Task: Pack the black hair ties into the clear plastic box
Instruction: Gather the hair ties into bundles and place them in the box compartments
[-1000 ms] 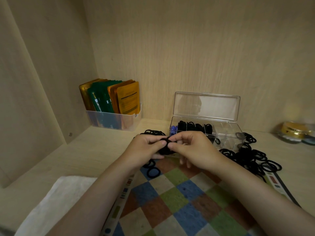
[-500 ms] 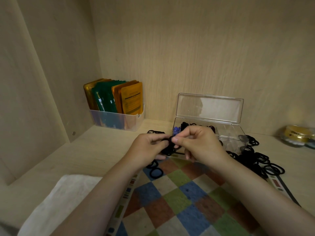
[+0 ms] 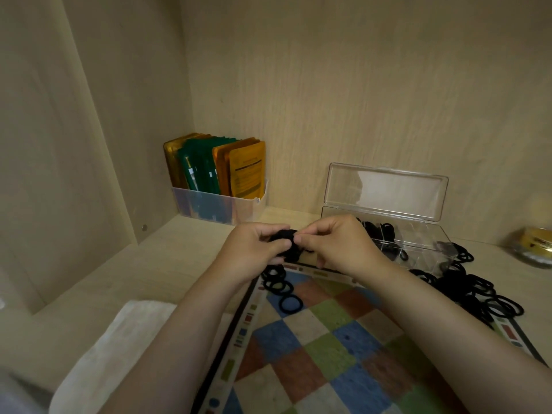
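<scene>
- Little has changed over the last second: the left hand (image 3: 254,252) and right hand (image 3: 337,243) stay together at the centre of the frame, both working the same bundle of black hair ties (image 3: 285,242).
- Fingers: the left hand's fingers are curled round the bundle from the left, and the right hand's thumb and forefinger pinch its right edge — neither hand has let go.
- The view has drifted, so the clear plastic box (image 3: 418,234) now sits further right in the frame. The right hand now covers the box's left end instead of sitting in front of it.
- The box's lid stands open. Black ties already lie in its left compartments, and the right ones look mostly bare.
- Nothing new has gone into the box. My reading is that the bundle is being gathered before it is put in — the drop has not begun.
- Much remains: a loose pile (image 3: 466,291) lies at centre right, beside the box. A few more ties (image 3: 280,288) lie just below the hands on the corner of the checkered mat (image 3: 328,339).
</scene>
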Demonstrator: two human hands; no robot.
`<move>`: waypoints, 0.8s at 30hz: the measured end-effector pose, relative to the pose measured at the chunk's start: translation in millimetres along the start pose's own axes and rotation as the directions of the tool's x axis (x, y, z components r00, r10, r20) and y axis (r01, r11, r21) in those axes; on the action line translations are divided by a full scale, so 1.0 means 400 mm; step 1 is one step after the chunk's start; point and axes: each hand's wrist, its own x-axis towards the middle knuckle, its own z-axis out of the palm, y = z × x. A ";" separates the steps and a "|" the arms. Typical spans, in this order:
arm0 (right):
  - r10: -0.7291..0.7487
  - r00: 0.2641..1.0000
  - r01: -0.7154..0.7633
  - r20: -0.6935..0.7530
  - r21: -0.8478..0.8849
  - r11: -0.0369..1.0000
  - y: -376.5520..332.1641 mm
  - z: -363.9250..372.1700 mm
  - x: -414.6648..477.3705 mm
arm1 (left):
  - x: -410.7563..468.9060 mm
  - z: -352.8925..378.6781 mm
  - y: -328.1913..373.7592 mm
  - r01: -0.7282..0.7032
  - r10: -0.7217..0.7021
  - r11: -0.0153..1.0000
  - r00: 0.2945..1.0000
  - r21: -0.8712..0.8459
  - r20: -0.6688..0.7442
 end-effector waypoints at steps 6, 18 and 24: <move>-0.198 0.968 0.235 0.156 -0.277 0.932 0.011 0.026 0.002 | 0.018 -0.070 -0.011 -0.022 0.058 0.986 0.975 0.167 -0.215; -0.120 0.804 0.490 0.583 -0.534 0.689 0.003 0.021 -0.020 | 0.033 -0.066 -0.036 -0.050 0.108 0.962 0.972 0.267 -0.208; -0.161 0.780 0.562 0.605 -0.562 0.608 0.004 0.008 -0.025 | 0.029 -0.039 -0.038 -0.065 0.115 0.958 0.980 0.281 -0.165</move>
